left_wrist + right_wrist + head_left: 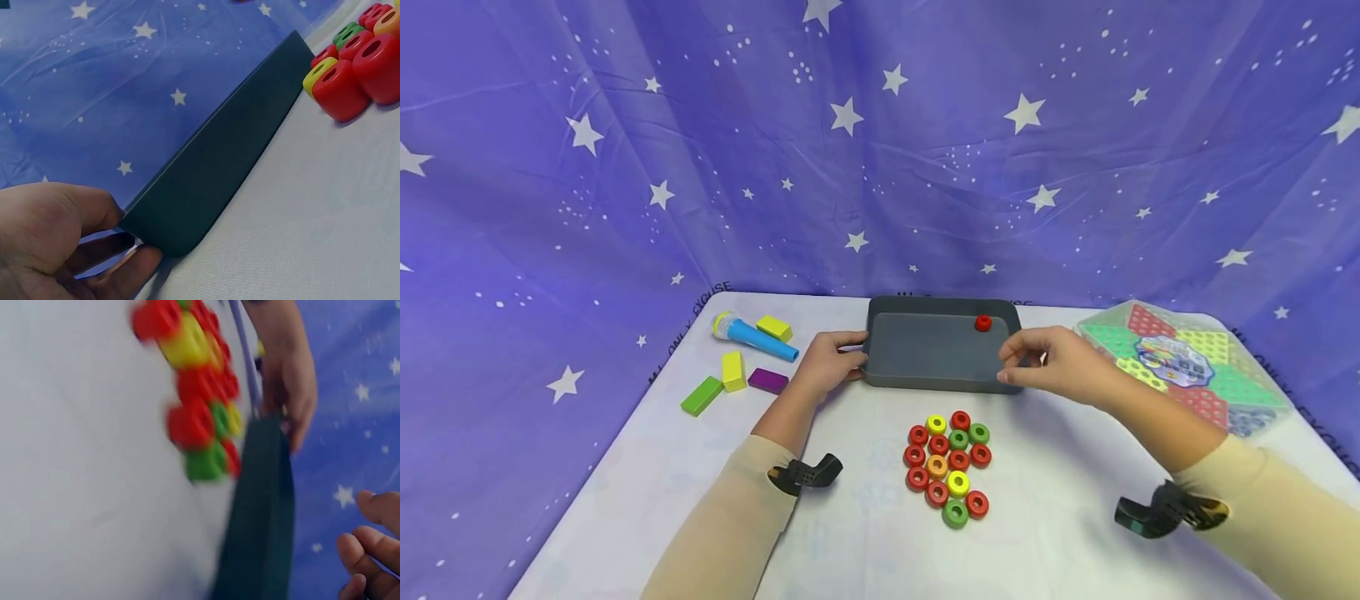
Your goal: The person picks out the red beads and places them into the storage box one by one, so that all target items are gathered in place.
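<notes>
A dark grey tray (pixel 940 386) lies on the white table, with one red ring-shaped bead (pixel 983 322) inside near its back right. My left hand (pixel 831 364) holds the tray's left end; the left wrist view has its fingers at the rim and the lower corner. Over the tray's front right corner hovers my right hand (pixel 1052 360), fingers bent loosely with gaps between them. In the right wrist view that hand (pixel 378 547) shows nothing between thumb and fingers. Several red, yellow, green and orange beads (pixel 937 444) are grouped in front of the tray.
To the left lie a blue toy microphone (pixel 763 340), two yellow blocks (pixel 733 372), a green block (pixel 702 396) and a purple block (pixel 768 381). On the right, a clear case with a colourful pegged board (pixel 1217 350) sits beyond my right forearm. A purple starry curtain (pixel 925 150) hangs behind.
</notes>
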{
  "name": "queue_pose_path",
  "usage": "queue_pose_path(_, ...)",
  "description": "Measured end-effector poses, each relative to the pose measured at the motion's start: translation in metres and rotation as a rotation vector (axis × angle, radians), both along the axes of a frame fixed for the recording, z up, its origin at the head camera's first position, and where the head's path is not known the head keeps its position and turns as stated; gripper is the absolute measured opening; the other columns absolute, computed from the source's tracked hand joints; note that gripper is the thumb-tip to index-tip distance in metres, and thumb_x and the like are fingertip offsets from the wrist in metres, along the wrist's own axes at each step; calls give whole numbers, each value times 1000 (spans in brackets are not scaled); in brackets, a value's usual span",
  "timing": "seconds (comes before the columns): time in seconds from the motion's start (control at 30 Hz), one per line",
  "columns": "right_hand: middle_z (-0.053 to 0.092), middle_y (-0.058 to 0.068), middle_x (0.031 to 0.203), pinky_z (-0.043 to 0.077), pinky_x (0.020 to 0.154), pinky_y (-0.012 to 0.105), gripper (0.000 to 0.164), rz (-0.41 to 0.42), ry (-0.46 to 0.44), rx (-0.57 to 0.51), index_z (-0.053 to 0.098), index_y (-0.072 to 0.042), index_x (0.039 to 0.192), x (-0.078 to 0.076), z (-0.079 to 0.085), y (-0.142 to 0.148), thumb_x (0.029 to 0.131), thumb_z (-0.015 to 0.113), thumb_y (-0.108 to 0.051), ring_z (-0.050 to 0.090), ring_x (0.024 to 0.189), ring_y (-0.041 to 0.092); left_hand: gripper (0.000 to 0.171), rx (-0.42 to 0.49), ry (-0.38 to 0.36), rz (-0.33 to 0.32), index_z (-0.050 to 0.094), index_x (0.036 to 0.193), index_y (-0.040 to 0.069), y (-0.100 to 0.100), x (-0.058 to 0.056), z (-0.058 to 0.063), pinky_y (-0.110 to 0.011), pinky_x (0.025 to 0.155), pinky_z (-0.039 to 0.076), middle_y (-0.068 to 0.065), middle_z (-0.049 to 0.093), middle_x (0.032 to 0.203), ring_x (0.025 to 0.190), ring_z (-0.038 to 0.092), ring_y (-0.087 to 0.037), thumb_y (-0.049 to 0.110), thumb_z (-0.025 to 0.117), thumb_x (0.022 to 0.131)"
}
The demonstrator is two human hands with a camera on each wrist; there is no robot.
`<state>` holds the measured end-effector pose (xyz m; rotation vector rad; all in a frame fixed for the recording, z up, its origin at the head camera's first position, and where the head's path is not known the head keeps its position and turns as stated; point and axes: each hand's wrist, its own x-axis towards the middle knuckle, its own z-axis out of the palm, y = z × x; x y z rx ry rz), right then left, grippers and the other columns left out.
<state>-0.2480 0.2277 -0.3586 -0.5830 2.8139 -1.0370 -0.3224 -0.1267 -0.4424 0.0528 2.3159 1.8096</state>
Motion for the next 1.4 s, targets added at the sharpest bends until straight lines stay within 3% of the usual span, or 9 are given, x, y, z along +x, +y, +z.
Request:
queue_pose_path(0.17,70,-7,87,46,57,26,22,28,-5,-78,74,-15,102,42,-30,-4,84,83,-24,52,70,13,47,12,-2,-8,61,141,9,-1,-1,1,-34,83,61,-12,54,146,111,66,-26,3,64,94)
queue_pose_path(0.3,72,-10,91,47,62,25,27,61,38,-70,74,-18,107,65,-56,-11,83,84,-26,55,74,13,48,18,3,-9,60,141,7,-1,-1,1,-34,82,61,-13,55,146,110,66,-26,2,65,93)
queue_pose_path(0.47,70,-15,96,50,73,27,30,92,151,-1,73,-21,108,75,-76,-21,82,85,-27,59,83,9,48,21,6,-13,59,141,7,-1,-2,-2,-33,82,61,-14,55,146,111,66,-26,2,64,94)
queue_pose_path(0.63,66,-20,98,54,86,35,27,107,215,126,73,-26,106,76,-81,-31,82,84,-33,60,94,3,48,25,1,-13,60,141,6,-2,-3,-5,-34,82,61,-13,56,145,109,66,-26,1,64,93)
queue_pose_path(0.8,63,-21,93,55,85,34,25,117,256,198,72,-26,102,78,-77,-36,81,84,-33,58,93,2,48,23,1,-19,60,141,7,-1,-3,-4,-35,83,61,-12,56,145,109,66,-25,2,64,93)
queue_pose_path(1.03,64,-21,91,52,79,31,25,144,184,133,71,-28,101,72,-55,-27,80,84,-24,59,87,6,48,28,5,-23,59,141,6,-1,-3,-3,-36,83,61,-13,56,145,109,66,-25,2,64,93)
queue_pose_path(1.23,66,-20,95,53,73,30,26,200,152,158,72,-23,107,52,-24,-15,83,82,-21,60,87,10,48,40,1,-23,59,141,5,-2,-3,-3,-35,83,61,-14,56,144,108,66,-25,1,64,93)
queue_pose_path(1.4,67,-17,96,52,70,30,25,243,101,190,72,-22,108,26,0,-8,85,78,-17,58,83,11,48,32,7,-25,59,142,6,-1,-2,-5,-35,83,61,-13,56,144,109,66,-25,2,63,94)
